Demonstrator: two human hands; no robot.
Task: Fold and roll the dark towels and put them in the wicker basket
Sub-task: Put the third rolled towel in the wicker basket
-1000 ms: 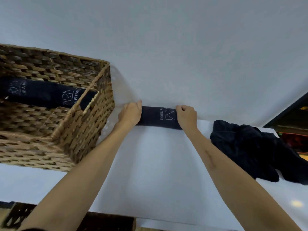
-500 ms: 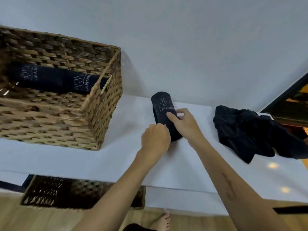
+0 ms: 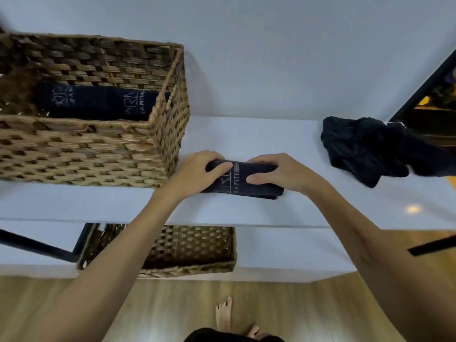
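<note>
A rolled dark towel [image 3: 240, 180] with pale lettering lies crosswise near the front edge of the white shelf [image 3: 98, 203]. My left hand [image 3: 199, 172] grips its left end and my right hand [image 3: 278, 174] presses on its right part. To the left stands the wicker basket [image 3: 93, 146], with two rolled dark towels [image 3: 98, 102] lying end to end inside. A heap of loose dark towels [image 3: 365, 146] lies at the right of the shelf.
A second wicker basket [image 3: 187, 250] sits on a lower white shelf under the hands. A white wall rises behind the shelf. A dark frame [image 3: 424, 87] borders the right side. Wooden floor and bare feet [image 3: 224, 314] show below.
The rolled towel came from the back of the shelf to its front edge and turned from lengthwise to crosswise. Both hands now hold it at its ends. The camera tilted down.
</note>
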